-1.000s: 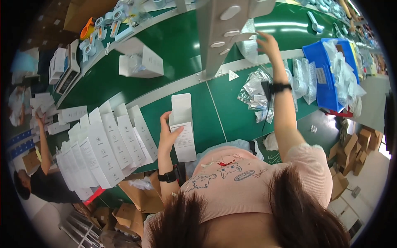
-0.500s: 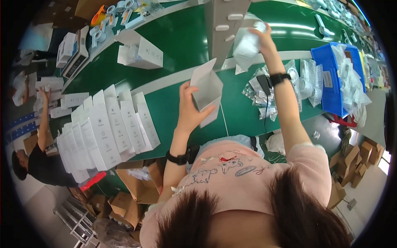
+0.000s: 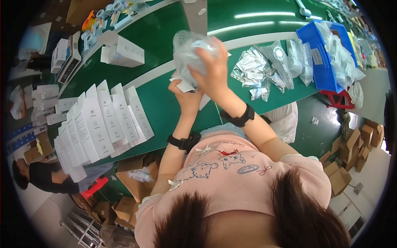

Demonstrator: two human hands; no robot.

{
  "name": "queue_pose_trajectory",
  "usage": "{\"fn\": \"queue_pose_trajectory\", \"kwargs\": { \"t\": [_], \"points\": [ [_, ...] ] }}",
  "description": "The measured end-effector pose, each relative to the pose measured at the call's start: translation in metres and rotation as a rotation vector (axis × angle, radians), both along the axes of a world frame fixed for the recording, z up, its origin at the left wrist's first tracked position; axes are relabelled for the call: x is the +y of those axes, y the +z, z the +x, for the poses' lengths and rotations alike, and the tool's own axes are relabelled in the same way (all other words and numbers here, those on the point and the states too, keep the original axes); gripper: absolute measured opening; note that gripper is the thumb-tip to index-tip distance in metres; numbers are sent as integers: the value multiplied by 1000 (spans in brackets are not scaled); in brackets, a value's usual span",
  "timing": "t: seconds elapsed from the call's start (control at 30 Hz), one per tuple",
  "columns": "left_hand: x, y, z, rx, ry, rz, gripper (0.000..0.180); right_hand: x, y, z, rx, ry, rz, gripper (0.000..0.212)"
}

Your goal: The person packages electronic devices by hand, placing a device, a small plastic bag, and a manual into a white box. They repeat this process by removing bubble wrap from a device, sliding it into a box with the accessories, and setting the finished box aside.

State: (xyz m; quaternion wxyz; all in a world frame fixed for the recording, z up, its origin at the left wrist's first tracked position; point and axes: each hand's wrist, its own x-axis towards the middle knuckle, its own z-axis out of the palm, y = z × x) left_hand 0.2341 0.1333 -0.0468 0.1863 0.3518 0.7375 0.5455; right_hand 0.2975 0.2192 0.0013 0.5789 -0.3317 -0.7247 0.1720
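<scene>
My right hand point(image 3: 213, 68) grips a bubble-wrapped bundle point(image 3: 186, 48) above the bench, fingers curled over its right side. Something pale blue or white shows faintly through the clear wrap. Just below, my left hand point(image 3: 188, 98) holds a white cardboard box point(image 3: 185, 86), mostly hidden behind the bundle and my hands. The bundle is over the box's top; I cannot tell whether any of it is inside. Small clear packets point(image 3: 251, 68) lie on the green bench right of my hands, beside bubble-wrapped pieces point(image 3: 294, 58).
Open white boxes point(image 3: 99, 124) stand in rows at the left. Another open box point(image 3: 124, 51) with something in clear wrap sits on the far bench. A blue bin point(image 3: 328, 68) of wrapped pieces is at the right. A co-worker point(image 3: 45, 175) is at the far left.
My right hand has brought the wrapped bundle from the far right to above the box. The box is now largely covered from view. The whole view has shifted slightly.
</scene>
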Motion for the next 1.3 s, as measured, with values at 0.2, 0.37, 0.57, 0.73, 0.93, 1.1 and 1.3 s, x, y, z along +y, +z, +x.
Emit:
{"fn": "queue_pose_trajectory", "kwargs": {
  "t": [0.2, 0.37, 0.57, 0.73, 0.93, 1.1, 1.3],
  "points": [
    [-10, 7, -9, 117, -91, 286, 72, 0, -4, 56, -282, 527, -174, 41],
    [-11, 3, -10, 217, -86, 349, 74, 62, -68, 118, -402, -40, -293, 41],
    [-23, 4, -16, 238, -292, 240, 65, 83, -111, 143, -937, -224, -222, 30],
    [-23, 42, -14, 302, -253, -13, 37, 82, -82, 141, -505, 145, -255, 30],
    [-13, 54, -27, 205, -182, -166, 16, 29, 3, 85, 112, 478, -345, 35],
    [-4, 59, -33, 17, -103, -175, 12, 6, 3, 59, -278, 642, 77, 34],
    [-13, 53, -44, -142, -74, -203, 11, -11, 4, 45, -788, 555, 153, 40]
  ]
}}
